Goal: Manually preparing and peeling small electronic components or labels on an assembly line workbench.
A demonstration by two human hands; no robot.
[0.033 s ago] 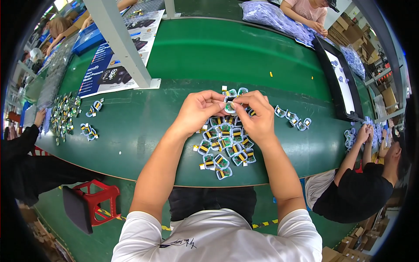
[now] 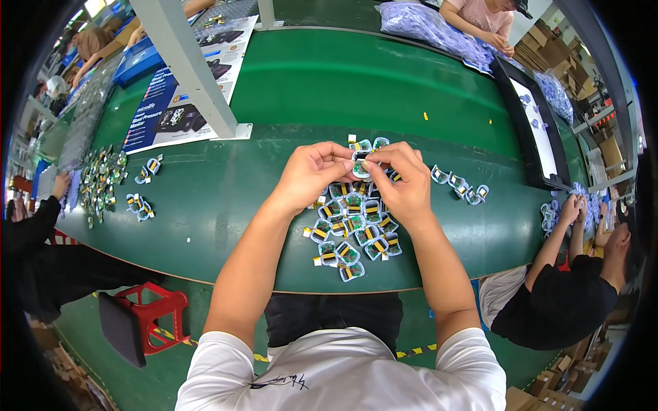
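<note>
**Pinching a small part above a crowded pile: slip and mix-up risks**

Holding one small green-and-white component [image 2: 360,166] between both hands, the person works just above the green worktop [image 2: 288,89]. The left hand [image 2: 312,175] and right hand [image 2: 404,181] meet at the part, with the fingers [image 2: 345,163] of each closed narrowly on its edges; the grip is a fingertip pinch, and how much of the part is covered cannot be told at this size.

Directly below the fingers and toward the person's body lies a pile of similar components [image 2: 353,229], many showing yellow-and-black strips. A short row of components [image 2: 458,185] sits to the right of the fingers, and two more [image 2: 369,144] lie just beyond them.

Findings, as judgement:
- The pinch is slight and shared by two hands. An uneven pull could flick the part free, and it would likely drop into the pile beneath, where it could not be told from the others.
- The pile reaches near the worktop's front edge; a sweep of either forearm could push pieces off to the floor.
- A small loose group of parts [image 2: 139,205] lies well to the left of the fingers, near another person's sleeve [image 2: 31,229]; batches could be confused.
</note>
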